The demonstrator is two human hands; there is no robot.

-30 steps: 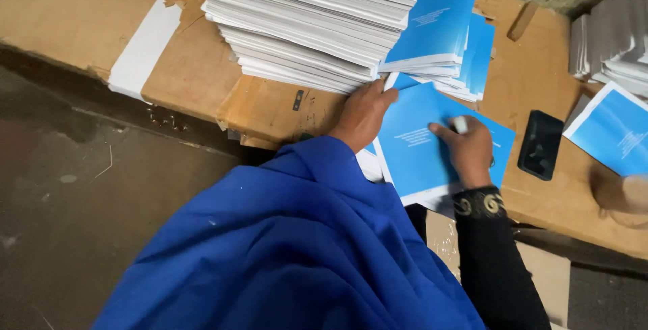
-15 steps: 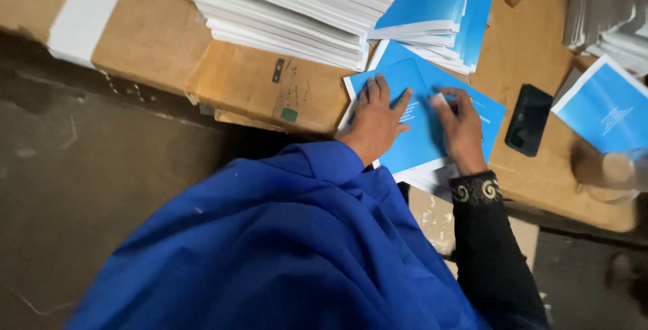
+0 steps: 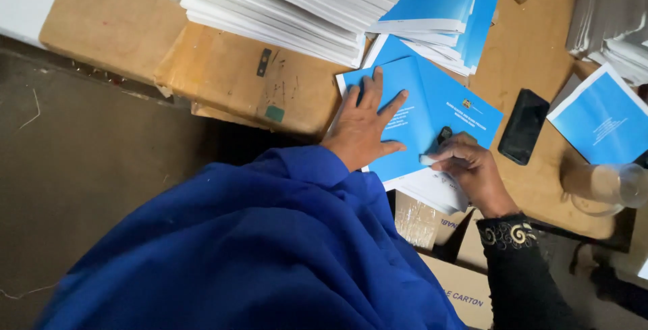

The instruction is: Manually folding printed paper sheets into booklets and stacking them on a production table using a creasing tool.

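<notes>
- brown worktable (image 3: pixel 223 67) carries tall white stacks beyond the hands.
- left hand (image 3: pixel 364 124) lies open, flat on blue booklet (image 3: pixel 432 111).
- right hand (image 3: pixel 469 165) grips small white tool (image 3: pixel 430 159) against it.

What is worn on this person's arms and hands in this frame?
The left hand is bare, its arm in a loose bright blue fabric sleeve. The right hand is bare too, with a tight black sleeve whose cuff carries pale swirl embroidery.

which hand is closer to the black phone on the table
Right. The right hand sits at the blue booklet's fold, just left of the black phone without touching it. The left hand lies flat on the booklet's far half, further away.
</notes>
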